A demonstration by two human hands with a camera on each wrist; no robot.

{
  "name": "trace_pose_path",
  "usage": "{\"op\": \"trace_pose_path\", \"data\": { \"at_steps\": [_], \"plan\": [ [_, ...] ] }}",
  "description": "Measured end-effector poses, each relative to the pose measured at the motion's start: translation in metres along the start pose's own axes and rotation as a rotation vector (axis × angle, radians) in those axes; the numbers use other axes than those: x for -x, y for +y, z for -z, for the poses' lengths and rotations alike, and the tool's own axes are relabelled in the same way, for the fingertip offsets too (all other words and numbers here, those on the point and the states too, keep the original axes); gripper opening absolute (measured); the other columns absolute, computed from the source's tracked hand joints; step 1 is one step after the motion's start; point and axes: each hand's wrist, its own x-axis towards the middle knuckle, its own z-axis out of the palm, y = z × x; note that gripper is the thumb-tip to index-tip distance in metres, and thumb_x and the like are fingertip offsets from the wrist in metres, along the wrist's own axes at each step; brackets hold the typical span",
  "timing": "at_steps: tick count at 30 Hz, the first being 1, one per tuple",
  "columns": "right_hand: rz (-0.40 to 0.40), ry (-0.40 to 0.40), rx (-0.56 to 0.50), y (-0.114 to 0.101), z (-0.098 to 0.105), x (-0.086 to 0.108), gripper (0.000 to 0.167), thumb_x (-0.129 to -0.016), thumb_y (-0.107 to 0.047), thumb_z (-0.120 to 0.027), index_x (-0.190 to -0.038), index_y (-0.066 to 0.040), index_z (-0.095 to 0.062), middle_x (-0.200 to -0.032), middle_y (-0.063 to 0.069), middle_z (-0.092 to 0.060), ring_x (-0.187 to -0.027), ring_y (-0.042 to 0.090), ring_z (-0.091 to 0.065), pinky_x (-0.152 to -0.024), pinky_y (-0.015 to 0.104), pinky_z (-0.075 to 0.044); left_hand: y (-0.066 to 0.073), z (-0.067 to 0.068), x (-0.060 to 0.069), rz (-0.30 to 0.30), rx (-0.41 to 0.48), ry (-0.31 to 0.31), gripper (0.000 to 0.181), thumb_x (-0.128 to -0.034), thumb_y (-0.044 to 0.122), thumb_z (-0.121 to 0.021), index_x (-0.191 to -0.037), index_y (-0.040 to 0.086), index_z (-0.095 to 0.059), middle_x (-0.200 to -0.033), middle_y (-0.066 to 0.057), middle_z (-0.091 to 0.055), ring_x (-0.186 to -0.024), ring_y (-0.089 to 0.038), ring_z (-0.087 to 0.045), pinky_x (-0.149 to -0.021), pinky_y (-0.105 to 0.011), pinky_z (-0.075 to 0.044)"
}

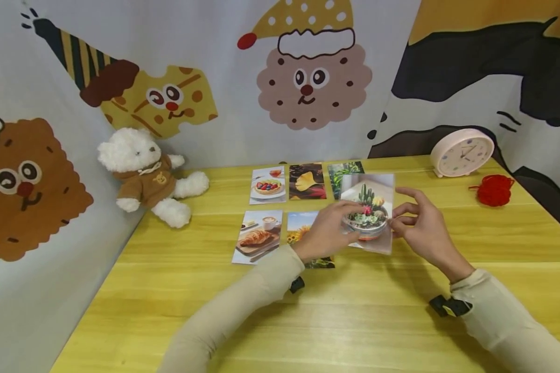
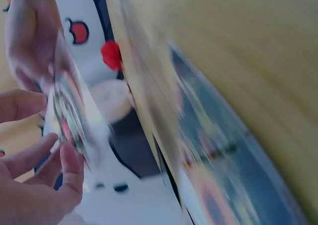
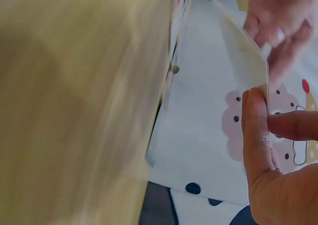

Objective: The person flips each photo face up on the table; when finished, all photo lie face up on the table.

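Observation:
A photo card of potted cacti [image 1: 366, 207] is held up off the table, tilted towards the head camera. My right hand [image 1: 424, 228] pinches its right edge between thumb and fingers; the right wrist view shows the card's pale back [image 3: 241, 51]. Across the picture side lies my left hand [image 1: 329, 228], its loosely bent fingers [image 2: 72, 170] at the card's face without gripping it. Beneath and beside the left hand, a sunflower card [image 1: 298, 228] is partly covered. A green-leaf card [image 1: 343, 171] is partly hidden behind the raised card.
A tart card [image 1: 267, 185], a yellow-leaf card [image 1: 307, 181] and a croissant card [image 1: 257, 236] lie on the wooden table [image 1: 308, 321]. A white teddy bear [image 1: 144, 176] sits at the left. Back right are a pink clock [image 1: 464, 153] and red yarn [image 1: 494, 190].

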Motion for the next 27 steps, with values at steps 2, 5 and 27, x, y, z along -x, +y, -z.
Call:
{"op": "trace_pose_path", "data": {
  "at_steps": [2, 5, 27],
  "plan": [
    [-0.008, -0.005, -0.011, 0.004, 0.001, -0.001, 0.072, -0.088, 0.012, -0.063, -0.152, 0.002, -0.031, -0.09, 0.011, -0.064, -0.074, -0.004, -0.066, -0.06, 0.029, -0.062, -0.01, 0.007, 0.005, 0.048, -0.005, 0.03, 0.055, -0.0919, 0.015, -0.07, -0.144, 0.013, -0.054, -0.15, -0.004, -0.051, -0.111, -0.02, -0.064, -0.098, -0.027, -0.052],
    [-0.021, -0.018, -0.036, 0.009, 0.003, -0.002, 0.071, -0.088, 0.013, -0.062, -0.152, 0.002, -0.031, -0.087, 0.0, -0.063, -0.076, -0.004, -0.067, -0.061, 0.028, -0.062, -0.022, 0.016, 0.012, 0.119, 0.055, 0.065, 0.057, -0.0912, 0.012, -0.068, -0.146, 0.012, -0.051, -0.149, -0.007, -0.051, -0.112, -0.025, -0.064, -0.093, -0.029, -0.055],
    [-0.026, -0.25, 0.3, 0.026, 0.009, -0.016, 0.062, -0.087, 0.004, -0.067, -0.143, 0.008, -0.042, -0.103, 0.028, -0.068, -0.082, 0.023, -0.072, -0.06, 0.024, -0.055, -0.022, 0.009, 0.012, 0.192, 0.172, -0.159, 0.062, -0.0978, 0.022, -0.06, -0.155, 0.009, -0.038, -0.144, -0.014, -0.059, -0.131, -0.026, -0.06, -0.105, -0.034, -0.053]
  ]
}}
